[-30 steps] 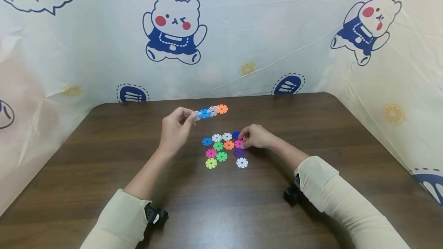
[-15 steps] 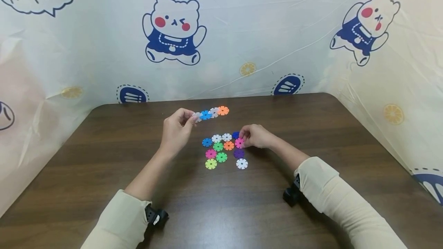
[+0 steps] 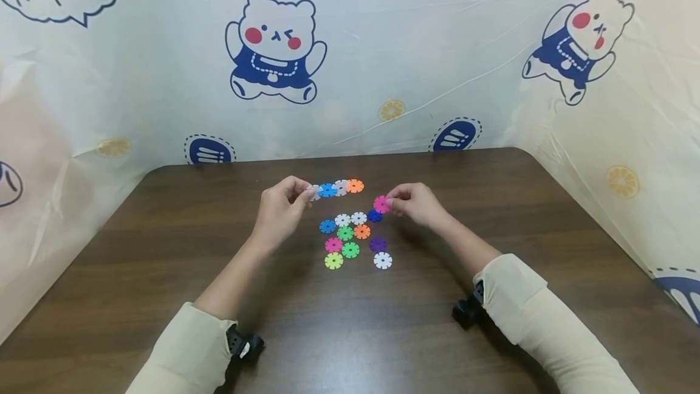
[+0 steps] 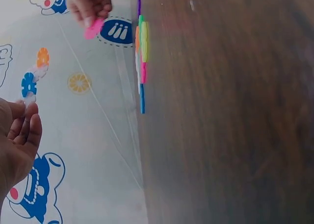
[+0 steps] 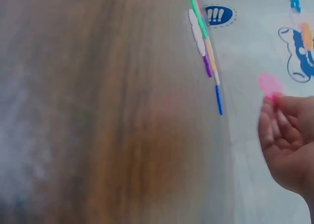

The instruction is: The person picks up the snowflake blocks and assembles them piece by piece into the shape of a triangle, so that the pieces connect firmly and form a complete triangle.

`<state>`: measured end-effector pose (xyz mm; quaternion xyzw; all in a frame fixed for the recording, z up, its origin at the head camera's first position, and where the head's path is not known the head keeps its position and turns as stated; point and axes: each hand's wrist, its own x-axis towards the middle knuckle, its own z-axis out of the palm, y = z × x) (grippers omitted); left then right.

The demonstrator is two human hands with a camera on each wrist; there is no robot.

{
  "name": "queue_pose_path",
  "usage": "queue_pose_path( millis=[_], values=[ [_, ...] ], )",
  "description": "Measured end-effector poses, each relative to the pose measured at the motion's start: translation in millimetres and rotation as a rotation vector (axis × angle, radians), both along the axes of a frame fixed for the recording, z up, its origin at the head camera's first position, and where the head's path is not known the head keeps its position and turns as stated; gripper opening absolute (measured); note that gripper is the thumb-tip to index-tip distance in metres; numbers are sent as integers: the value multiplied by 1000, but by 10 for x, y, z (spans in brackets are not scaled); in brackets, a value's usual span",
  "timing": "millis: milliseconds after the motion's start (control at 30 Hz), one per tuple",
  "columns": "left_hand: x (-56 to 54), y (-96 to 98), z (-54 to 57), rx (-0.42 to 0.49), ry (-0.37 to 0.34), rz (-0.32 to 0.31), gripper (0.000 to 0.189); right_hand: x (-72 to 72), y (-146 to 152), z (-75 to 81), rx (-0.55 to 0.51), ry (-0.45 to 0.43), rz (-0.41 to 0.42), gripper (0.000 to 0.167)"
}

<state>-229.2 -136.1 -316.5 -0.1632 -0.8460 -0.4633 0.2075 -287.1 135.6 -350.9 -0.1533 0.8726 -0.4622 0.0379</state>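
My left hand (image 3: 281, 208) pinches one end of a chain of interlocked snowflake discs, held above the table. From the fingers outward the chain runs white, a blue disc (image 3: 327, 190), white, then an orange disc (image 3: 355, 185). Between the thumb and fingers of my right hand (image 3: 418, 202) is a pink snowflake disc (image 3: 381, 204), raised off the table; it shows blurred in the right wrist view. Below both hands lie several loose discs, among them a dark blue disc (image 3: 375, 216), a purple disc (image 3: 377, 244) and a white disc (image 3: 383, 260).
The dark wooden table (image 3: 306, 333) reaches back to a printed curtain (image 3: 361, 47) with cartoon bears. Left among the loose discs are a yellow-green disc (image 3: 333, 261) and a green disc (image 3: 350, 250). A black wrist camera (image 3: 467, 312) sits under the right sleeve.
My right hand has picked the pink disc up from the group and moved it up and away from me. The left hand with the chain has come slightly lower and nearer.
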Motion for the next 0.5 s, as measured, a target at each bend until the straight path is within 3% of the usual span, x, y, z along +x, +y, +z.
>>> queue_pose_path(
  millis=[267,500],
  values=[
    [-5,7,4,-13,-20,-32,12,164,-38,138,-153,172,-132,14],
    [-2,12,-8,-7,-45,-73,12,233,-73,146,-231,243,-134,16]
  ],
)
